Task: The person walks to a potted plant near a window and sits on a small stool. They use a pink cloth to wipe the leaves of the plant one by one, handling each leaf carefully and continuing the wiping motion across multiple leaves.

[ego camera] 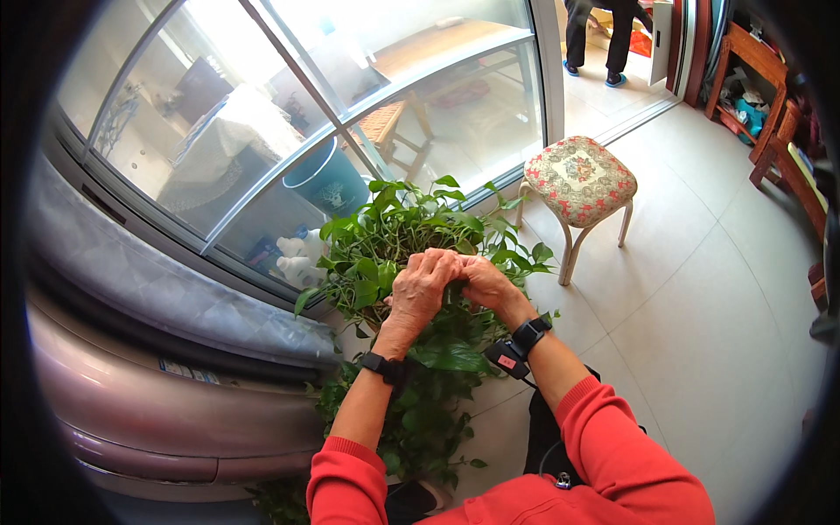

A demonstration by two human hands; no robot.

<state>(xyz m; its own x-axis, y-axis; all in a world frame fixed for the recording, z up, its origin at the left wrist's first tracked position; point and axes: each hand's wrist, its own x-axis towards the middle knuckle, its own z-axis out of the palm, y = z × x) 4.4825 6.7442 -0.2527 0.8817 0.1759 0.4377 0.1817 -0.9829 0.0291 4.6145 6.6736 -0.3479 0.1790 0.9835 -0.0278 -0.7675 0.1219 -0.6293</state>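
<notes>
A leafy green potted vine [407, 223], its stems trailing down towards the floor, stands before me. Over the middle of its foliage my left hand [423, 289] and my right hand [485, 282] meet, fingers bent and fingertips together. Whether a stem or leaf is pinched between them cannot be made out, as the fingers hide it. Broad leaves lie just below the hands. Both wrists wear black straps, and a small black device hangs by the right one.
A stool with a floral seat [581, 177] stands right of the plant. A glass partition [341, 125] rises behind it, and a rounded pinkish appliance [170, 407] is at the left. Wooden furniture [755, 85] lines the right. Another person [600, 33] stands beyond the doorway.
</notes>
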